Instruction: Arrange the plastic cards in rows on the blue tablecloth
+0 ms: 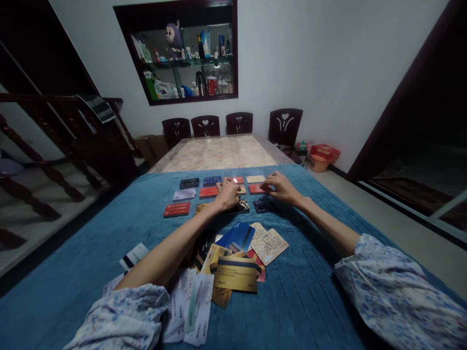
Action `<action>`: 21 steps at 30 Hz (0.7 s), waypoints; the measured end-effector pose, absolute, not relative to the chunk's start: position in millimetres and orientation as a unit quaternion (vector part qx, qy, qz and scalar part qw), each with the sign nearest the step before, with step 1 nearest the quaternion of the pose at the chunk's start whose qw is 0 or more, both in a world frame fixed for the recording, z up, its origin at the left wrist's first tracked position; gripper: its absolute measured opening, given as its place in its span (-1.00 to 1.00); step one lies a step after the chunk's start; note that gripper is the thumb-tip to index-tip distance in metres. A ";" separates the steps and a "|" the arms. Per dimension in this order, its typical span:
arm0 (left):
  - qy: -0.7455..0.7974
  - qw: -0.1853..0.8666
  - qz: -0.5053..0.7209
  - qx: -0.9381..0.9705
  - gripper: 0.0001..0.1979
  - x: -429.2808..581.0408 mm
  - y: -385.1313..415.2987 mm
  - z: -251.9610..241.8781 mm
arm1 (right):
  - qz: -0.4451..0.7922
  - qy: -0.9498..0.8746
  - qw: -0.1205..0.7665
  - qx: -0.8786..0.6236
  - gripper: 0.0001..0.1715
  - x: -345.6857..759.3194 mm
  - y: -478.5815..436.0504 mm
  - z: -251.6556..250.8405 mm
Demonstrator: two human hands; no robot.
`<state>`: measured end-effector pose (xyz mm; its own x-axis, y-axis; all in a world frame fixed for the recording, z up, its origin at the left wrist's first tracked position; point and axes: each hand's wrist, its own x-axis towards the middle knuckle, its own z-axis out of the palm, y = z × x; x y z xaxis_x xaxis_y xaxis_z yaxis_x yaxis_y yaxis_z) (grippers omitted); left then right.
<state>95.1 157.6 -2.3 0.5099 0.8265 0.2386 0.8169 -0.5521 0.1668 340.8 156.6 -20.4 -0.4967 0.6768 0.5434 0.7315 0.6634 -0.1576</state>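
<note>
My left hand (pixel 228 194) reaches over the middle of the card rows, its fingers curled down on a tan card (pixel 241 190). Just below it lies a black card with white lines (pixel 242 206), partly covered by the hand. My right hand (pixel 280 187) is bent at the right end of the rows, its fingertips closed on the edge of a red card (pixel 257 188). Above that sits a cream card (pixel 255 179), and below is a dark blue card (pixel 263 206). Other cards, such as a red stack (pixel 177 209), lie to the left.
Nearer me, loose cards overlap, including a gold card (pixel 237 274), a blue card (pixel 239 236) and a patterned beige card (pixel 270 246). White cards (pixel 199 308) lie by my left forearm. A blue cloth (pixel 310 291) covers the near table. Chairs (pixel 239 123) stand beyond it.
</note>
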 end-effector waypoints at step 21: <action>0.452 0.039 0.178 0.873 -0.74 54.3 66.3 4.3 | -0.068 -0.893 0.290 -0.337 -0.81 292.8 63.9 -22.9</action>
<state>54.3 66.3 4.3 0.5290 0.8028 0.2752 0.7747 -0.5892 0.2295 292.8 63.9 -22.9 -0.6046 0.5617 0.5647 0.6410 0.7640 -0.0737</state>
